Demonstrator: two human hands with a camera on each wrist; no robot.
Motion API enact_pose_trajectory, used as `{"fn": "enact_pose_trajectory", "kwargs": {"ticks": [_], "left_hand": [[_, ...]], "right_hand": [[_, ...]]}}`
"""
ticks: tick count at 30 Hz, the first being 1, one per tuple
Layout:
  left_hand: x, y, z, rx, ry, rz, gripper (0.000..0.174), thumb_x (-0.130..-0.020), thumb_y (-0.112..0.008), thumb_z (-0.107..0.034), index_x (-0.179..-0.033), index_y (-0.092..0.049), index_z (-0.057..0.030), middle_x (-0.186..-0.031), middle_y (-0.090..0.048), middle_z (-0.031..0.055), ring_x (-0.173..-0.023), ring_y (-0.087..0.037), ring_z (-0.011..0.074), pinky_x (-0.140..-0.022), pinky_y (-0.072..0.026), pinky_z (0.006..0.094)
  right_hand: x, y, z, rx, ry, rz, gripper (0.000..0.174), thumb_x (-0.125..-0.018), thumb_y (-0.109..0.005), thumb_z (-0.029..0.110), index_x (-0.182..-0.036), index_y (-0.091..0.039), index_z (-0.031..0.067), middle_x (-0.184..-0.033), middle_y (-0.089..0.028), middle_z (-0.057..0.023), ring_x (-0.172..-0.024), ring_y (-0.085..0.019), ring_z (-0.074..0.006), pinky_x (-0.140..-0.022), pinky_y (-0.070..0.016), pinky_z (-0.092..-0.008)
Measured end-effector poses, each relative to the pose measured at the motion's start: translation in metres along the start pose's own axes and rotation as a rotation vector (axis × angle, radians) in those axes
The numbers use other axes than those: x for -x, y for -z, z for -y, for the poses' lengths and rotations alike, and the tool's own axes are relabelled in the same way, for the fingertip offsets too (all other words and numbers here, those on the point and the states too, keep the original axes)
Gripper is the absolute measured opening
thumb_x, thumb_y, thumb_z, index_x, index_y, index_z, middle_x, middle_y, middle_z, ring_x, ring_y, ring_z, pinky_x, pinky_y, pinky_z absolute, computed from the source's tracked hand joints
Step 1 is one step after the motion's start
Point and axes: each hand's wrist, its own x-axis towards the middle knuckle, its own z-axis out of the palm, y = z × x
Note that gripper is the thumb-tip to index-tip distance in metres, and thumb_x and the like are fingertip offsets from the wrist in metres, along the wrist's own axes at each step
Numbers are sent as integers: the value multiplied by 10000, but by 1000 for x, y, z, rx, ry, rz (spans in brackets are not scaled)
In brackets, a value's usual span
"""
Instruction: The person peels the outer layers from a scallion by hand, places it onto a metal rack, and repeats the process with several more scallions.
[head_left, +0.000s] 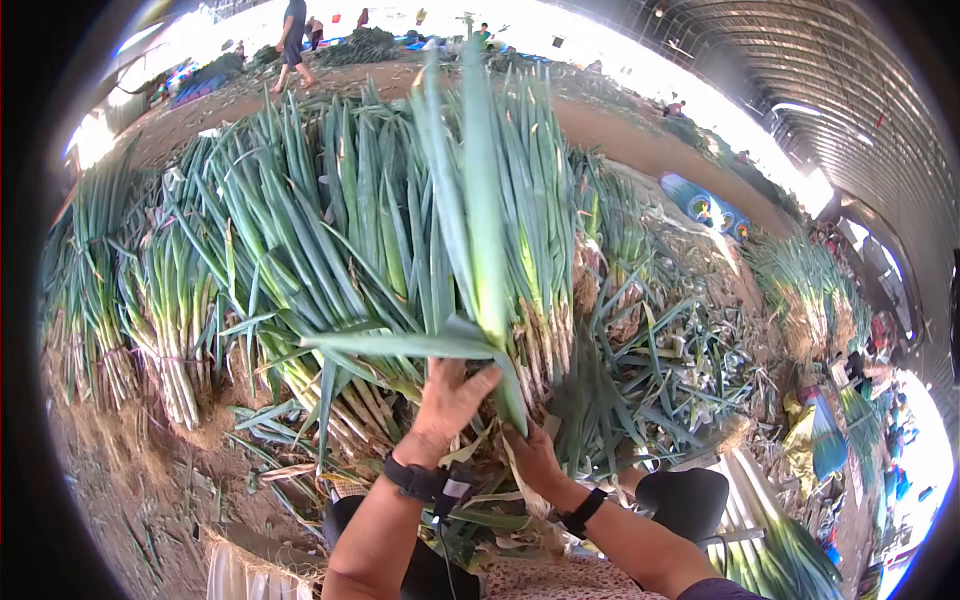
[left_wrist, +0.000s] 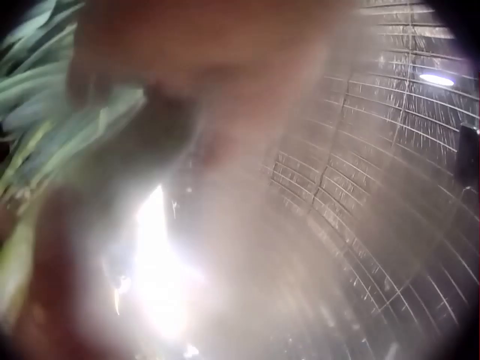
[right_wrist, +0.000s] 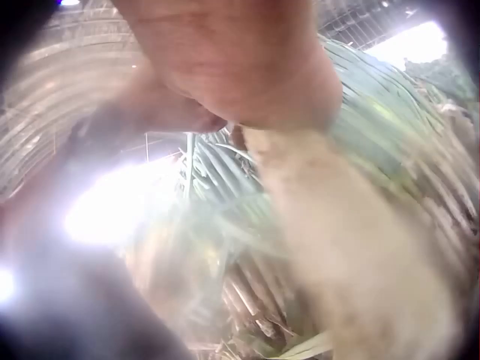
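Note:
A large green onion (head_left: 487,230) stands upright before me in the head view, its broad leaves pointing away. My left hand (head_left: 450,405) holds it low down, thumb stretched to the right and fingers partly behind a leaf lying crosswise. Just to the right and lower, my right hand (head_left: 538,462) pinches a green leaf (head_left: 512,400) that bends down from the stalk. From under the right hand in its wrist view hangs a pale, wide strip of leaf sheath (right_wrist: 337,225). The left wrist view is blurred, with the left hand (left_wrist: 202,45) across its top.
Bundles of green onions (head_left: 290,220) lean in a row ahead, with a tied bundle (head_left: 170,320) farther left. Loose leaf trimmings (head_left: 650,390) cover the ground at right. Pale-stemmed onions (head_left: 760,510) lie beside my right knee. A person (head_left: 292,45) walks in the background.

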Motion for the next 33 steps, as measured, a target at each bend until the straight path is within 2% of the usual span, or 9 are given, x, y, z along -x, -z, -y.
{"fn": "enact_pose_trajectory", "kwargs": {"ticks": [8,11,15,17,20,23,27,30,33], "left_hand": [[-6,-4,19,593,329,-58,552,-836,-651,-312,-1254,-441,-21,-1172,-505,96,-1060,-491,207,-890,-411,323],[-5,-11,18,810,406,26,434,-830,-669,-310,-1145,-483,-76,-945,-593,41,-849,-593,208,-733,-493,355],[-5,-13,9,698,301,-117,393,-814,-694,-296,-1062,-494,-66,-852,-580,56,-736,-594,201,-640,-508,331],[-6,-9,15,661,289,-174,371,-815,-694,-294,-1037,-508,-62,-856,-576,50,-747,-593,191,-635,-508,330],[-2,-10,8,558,295,-145,354,-815,-696,-284,-1026,-521,-60,-846,-571,42,-744,-586,185,-629,-505,324],[2,-18,15,516,261,-150,365,-815,-697,-278,-1042,-520,-55,-864,-573,42,-756,-584,183,-632,-507,327],[9,-31,10,664,310,-50,283,-829,-678,-184,-1040,-541,-54,-921,-584,37,-834,-579,183,-732,-495,333],[8,-31,12,700,306,47,252,-823,-671,-117,-1039,-557,-53,-953,-594,33,-884,-577,183,-782,-483,329],[10,-25,18,722,336,150,265,-811,-658,-46,-1058,-563,-50,-992,-601,35,-912,-577,176,-819,-466,322]], "right_hand": [[13,-4,30,-350,-326,236,423,-974,-332,417,-1026,-542,54,-723,-560,-58,-576,-512,-155,-515,-423,-299],[18,-5,24,-86,-168,166,399,-955,-378,400,-1007,-572,56,-705,-549,-54,-565,-502,-156,-520,-422,-298],[1,46,-51,-385,-233,-451,345,-903,-477,355,-988,-582,38,-760,-572,-53,-593,-527,-165,-559,-436,-295],[13,78,-53,-505,-564,-745,344,-870,-533,322,-1027,-576,19,-823,-597,-66,-644,-558,-187,-606,-457,-302],[42,122,-103,213,-401,-493,391,-849,-579,290,-1126,-552,15,-982,-607,-106,-834,-592,-216,-714,-477,-322],[30,87,-37,409,-113,-314,472,-832,-636,243,-1219,-497,13,-1096,-582,-136,-1001,-560,-227,-796,-464,-337],[-2,27,51,-118,178,204,527,-782,-715,118,-1220,-461,-26,-1062,-569,-86,-959,-527,-142,-827,-442,-290],[-12,23,92,399,203,303,510,-768,-729,124,-1193,-480,-9,-1016,-571,-61,-920,-514,-113,-825,-442,-285],[-15,27,85,324,135,313,508,-745,-745,138,-1161,-492,-10,-1005,-580,-54,-900,-527,-108,-801,-452,-285]]}}
